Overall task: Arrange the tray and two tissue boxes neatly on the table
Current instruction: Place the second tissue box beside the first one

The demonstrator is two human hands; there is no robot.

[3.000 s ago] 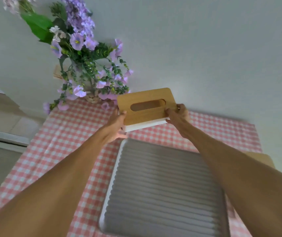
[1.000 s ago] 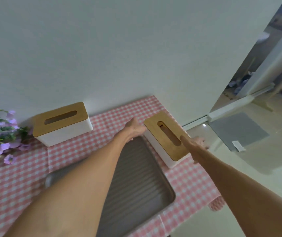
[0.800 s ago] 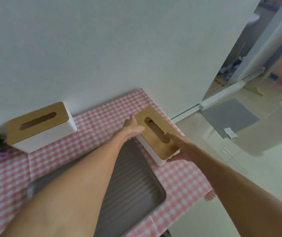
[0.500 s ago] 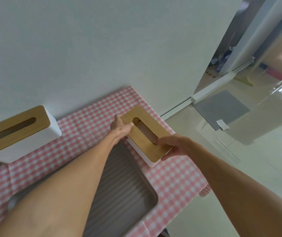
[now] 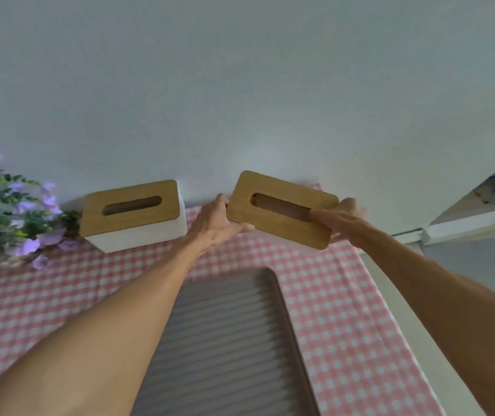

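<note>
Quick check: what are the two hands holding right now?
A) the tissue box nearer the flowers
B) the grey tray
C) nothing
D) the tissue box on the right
D: the left hand and right hand grip opposite ends of the right tissue box; the other box sits untouched.

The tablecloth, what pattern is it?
Pink and white checks on the tablecloth, seen in the head view.

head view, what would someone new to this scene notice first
First, the two bare hands, left hand and right hand, gripping the ends of a white tissue box with a slotted wooden lid near the wall. A matching second wooden-lidded tissue box sits to its left beside purple flowers. In front, a grey ribbed tray lies on the pink checked tablecloth.
</note>
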